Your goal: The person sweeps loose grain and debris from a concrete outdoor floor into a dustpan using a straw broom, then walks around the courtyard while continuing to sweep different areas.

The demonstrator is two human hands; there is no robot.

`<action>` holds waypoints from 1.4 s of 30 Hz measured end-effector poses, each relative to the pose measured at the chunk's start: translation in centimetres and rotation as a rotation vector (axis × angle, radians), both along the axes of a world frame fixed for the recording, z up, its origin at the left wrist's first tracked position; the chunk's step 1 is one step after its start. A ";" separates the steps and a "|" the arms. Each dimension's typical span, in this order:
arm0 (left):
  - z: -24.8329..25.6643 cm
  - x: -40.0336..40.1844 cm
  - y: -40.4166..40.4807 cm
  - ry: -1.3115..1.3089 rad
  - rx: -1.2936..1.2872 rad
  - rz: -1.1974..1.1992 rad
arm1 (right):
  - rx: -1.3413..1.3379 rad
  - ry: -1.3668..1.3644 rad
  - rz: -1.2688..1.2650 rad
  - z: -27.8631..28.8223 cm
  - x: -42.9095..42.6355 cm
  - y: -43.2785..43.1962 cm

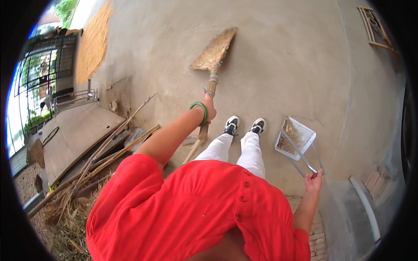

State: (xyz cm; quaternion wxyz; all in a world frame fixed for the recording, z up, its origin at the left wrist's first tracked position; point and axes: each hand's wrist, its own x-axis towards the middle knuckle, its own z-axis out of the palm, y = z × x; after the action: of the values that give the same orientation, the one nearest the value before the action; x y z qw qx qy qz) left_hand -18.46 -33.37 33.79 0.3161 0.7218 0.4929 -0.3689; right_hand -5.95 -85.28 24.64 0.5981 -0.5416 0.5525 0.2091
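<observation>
My left hand [210,106], with a green bangle [206,114] at the wrist, grips the handle of a straw broom [215,52]. The broom's fanned bristles rest on the concrete floor ahead of my feet, pointing away from me. Down at my right side, my right hand [313,182] is closed around the metal handle of a long-handled dustpan [306,132]. Dry plant debris and dirt [288,138] lie inside the pan, which is on or just above the floor; I cannot tell which.
Left of me lie long wooden poles [107,146], a flat board [81,133] and dry stalks [70,228]. Yellow grain [94,45] is spread on the floor at far left. A wooden frame [375,29] sits at far right; a pale pipe [365,208] stands nearer.
</observation>
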 end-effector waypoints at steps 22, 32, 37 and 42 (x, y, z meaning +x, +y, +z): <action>5.5 2.0 7.6 -0.367 0.094 -0.664 | 0.044 -0.004 -0.223 -1.1 -3.8 2.3; -8.6 15.2 21.5 -0.116 0.043 -0.034 | 0.044 -0.050 -0.301 0.5 -4.5 3.6; -11.1 21.6 10.4 -0.141 0.020 -0.038 | 0.025 -0.043 -0.303 -1.2 -4.3 3.1; -9.8 23.5 0.2 -0.080 -0.048 -0.225 | 0.048 -0.025 -0.307 -1.7 -3.5 3.1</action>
State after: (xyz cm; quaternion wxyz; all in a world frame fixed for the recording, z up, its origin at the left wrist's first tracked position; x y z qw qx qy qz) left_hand 5.00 -33.14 24.03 0.3096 0.7788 0.3869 -0.3847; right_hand -9.47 -82.16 22.93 0.6426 -0.4390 0.6162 0.1216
